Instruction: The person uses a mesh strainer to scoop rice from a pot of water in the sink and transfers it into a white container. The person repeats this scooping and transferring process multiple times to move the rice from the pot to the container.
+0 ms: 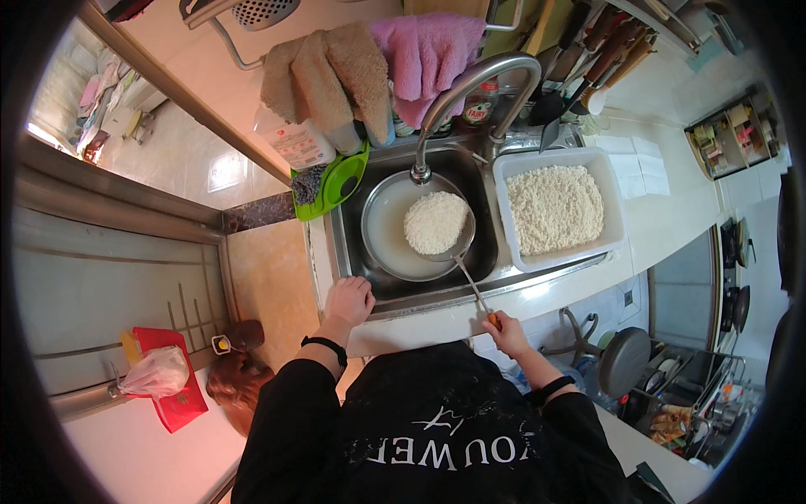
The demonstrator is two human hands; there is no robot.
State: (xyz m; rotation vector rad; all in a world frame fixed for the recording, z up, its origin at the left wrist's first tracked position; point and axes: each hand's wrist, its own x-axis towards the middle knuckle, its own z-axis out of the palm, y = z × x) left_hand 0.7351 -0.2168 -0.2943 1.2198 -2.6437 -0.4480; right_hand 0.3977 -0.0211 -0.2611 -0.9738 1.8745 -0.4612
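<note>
My right hand is closed around the wooden handle of a strainer, whose bowl is heaped with white rice-like grains. That bowl rests in or just over the right side of a round metal basin of cloudy water, which stands in the steel sink below the faucet. My left hand lies on the sink's front left corner and holds nothing that I can see; its fingers are curled down. Right of the sink bowl, a white plastic tub contains more of the white grains.
A green sink caddy with a dark scrubber sits at the back left corner. Brown towels and a pink towel hang behind the faucet, near dish-soap bottles. Cooking utensils stand at the back right. White paper sheets lie beside the tub.
</note>
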